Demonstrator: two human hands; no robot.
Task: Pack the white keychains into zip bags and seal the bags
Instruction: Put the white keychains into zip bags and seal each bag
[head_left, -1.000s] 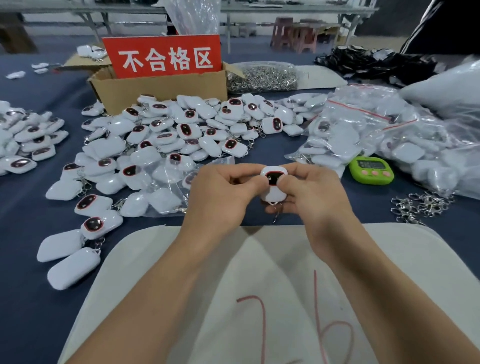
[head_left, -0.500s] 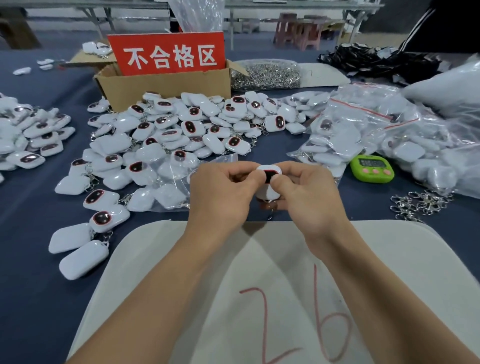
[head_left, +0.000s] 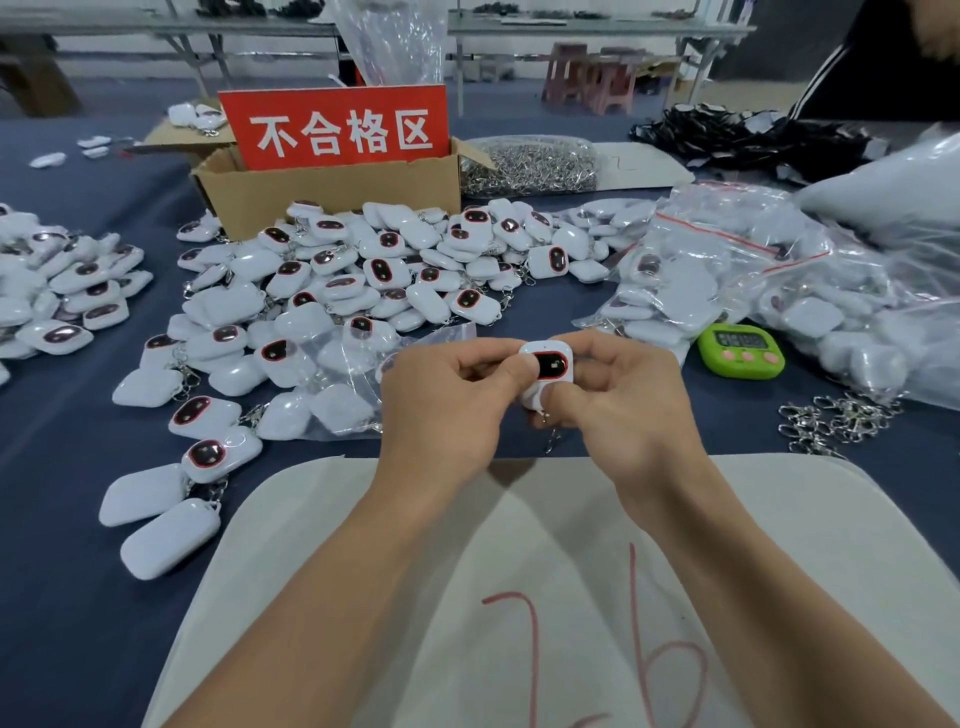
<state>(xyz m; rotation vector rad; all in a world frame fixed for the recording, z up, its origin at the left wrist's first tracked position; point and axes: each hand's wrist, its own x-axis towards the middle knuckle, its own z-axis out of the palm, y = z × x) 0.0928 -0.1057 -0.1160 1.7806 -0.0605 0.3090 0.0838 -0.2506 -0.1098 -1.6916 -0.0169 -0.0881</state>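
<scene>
Clearance first: I see open blue bench (head_left: 72, 639) only along the near left, and the white pad (head_left: 571, 582) in front of me, marked in red, carries nothing. The far edge of the pad lies just under the wrists. Loose white keychains (head_left: 363, 270) crowd the bench from the left edge up to the cardboard box (head_left: 332, 195) with its red sign (head_left: 337, 130). Filled zip bags (head_left: 727, 270) close off the right, with a green timer (head_left: 740, 349) and a scatter of metal clasps (head_left: 841, 421) beside them. Both hands are raised together above the pad's far edge. The left hand (head_left: 447, 410) pinches one keychain (head_left: 546, 366) at its left side between thumb and forefinger, and the right hand (head_left: 628, 415) grips its lower right, fingers curled. A clasp (head_left: 553, 441) dangles beneath. Half a second ago the piece was tipped away, showing a sliver of its dark window; now that window faces the camera squarely. Hand positions are otherwise unchanged.
</scene>
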